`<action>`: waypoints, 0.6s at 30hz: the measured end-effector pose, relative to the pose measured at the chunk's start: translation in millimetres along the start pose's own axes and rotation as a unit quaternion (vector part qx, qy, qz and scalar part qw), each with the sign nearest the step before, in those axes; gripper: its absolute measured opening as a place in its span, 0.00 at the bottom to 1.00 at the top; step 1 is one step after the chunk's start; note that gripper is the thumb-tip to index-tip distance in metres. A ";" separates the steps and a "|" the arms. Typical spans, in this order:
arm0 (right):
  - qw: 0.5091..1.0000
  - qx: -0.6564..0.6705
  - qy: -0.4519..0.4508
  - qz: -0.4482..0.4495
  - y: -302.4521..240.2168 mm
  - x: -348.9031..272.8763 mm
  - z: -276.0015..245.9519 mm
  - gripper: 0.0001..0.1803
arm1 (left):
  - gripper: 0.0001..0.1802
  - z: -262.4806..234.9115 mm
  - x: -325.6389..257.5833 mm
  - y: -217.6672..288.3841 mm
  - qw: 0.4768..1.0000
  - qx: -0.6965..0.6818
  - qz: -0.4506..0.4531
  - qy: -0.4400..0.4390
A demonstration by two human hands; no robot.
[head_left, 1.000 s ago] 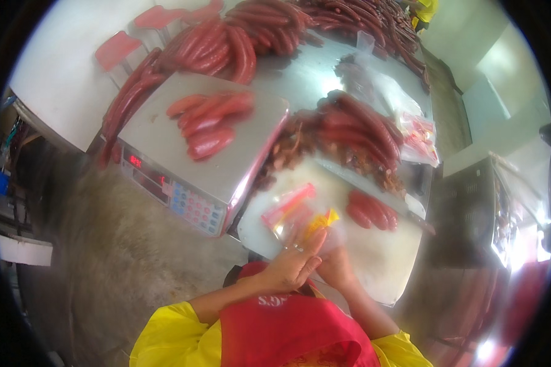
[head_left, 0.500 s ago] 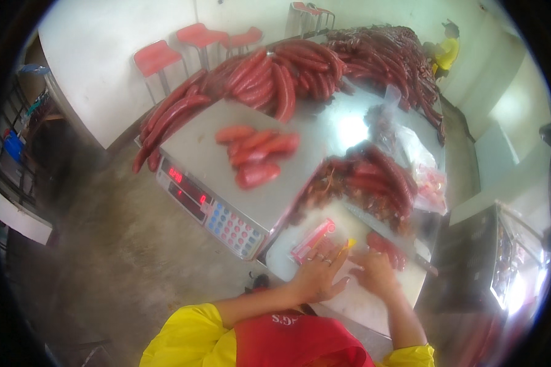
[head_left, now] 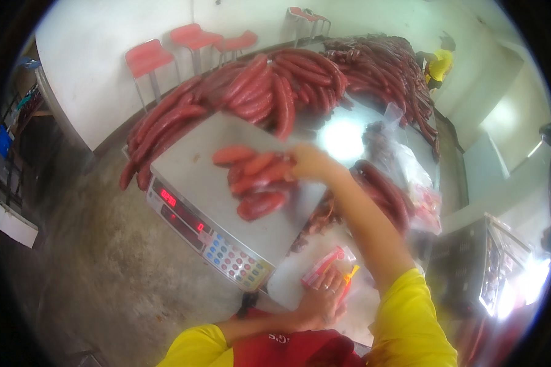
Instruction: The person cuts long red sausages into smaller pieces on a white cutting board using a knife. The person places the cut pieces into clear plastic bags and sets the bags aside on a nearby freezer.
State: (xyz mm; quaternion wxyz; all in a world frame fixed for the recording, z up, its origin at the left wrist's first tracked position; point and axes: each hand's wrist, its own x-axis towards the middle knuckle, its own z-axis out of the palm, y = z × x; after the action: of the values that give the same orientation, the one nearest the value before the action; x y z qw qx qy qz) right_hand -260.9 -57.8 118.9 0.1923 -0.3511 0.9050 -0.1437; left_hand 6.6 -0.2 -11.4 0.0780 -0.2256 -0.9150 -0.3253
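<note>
On the steel pan (head_left: 190,156) of a digital scale lie several cut red sausage pieces (head_left: 260,205). My right hand (head_left: 312,164) reaches over the scale, its fingers closed on the right ends of these pieces, slightly blurred. Close to my body, my left hand (head_left: 321,301) grips a clear plastic bag (head_left: 335,260) with red and yellow printing, above a white cutting board (head_left: 281,278). Whole dark-red sausages (head_left: 382,192) and loose scraps (head_left: 315,223) sit beyond the board. My right forearm covers part of them and much of the board.
Big heaps of long sausages (head_left: 254,79) cover the table's far side. The scale's keypad (head_left: 232,254) faces the near left. Clear plastic bags (head_left: 413,177) rest at the right. Red stools (head_left: 150,58) line the wall; a person in yellow (head_left: 439,64) stands far right.
My right hand has left the cutting board and swung up to the sausage pieces on the scale. My left hand has drawn slightly nearer and now holds the bag.
</note>
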 end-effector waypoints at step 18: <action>0.920 0.235 0.309 -0.046 -13.2 -61.5 19.1 0.21 | 0.34 -5.3 8.6 -2.8 0.997 -0.043 0.063 0.009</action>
State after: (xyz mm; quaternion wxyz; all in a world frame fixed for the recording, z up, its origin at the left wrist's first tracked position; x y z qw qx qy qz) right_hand -202.9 -27.1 122.5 -0.0268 -0.2749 0.8425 -0.4625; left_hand -2.3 -2.3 -6.4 0.0963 -0.2832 -0.8834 -0.3607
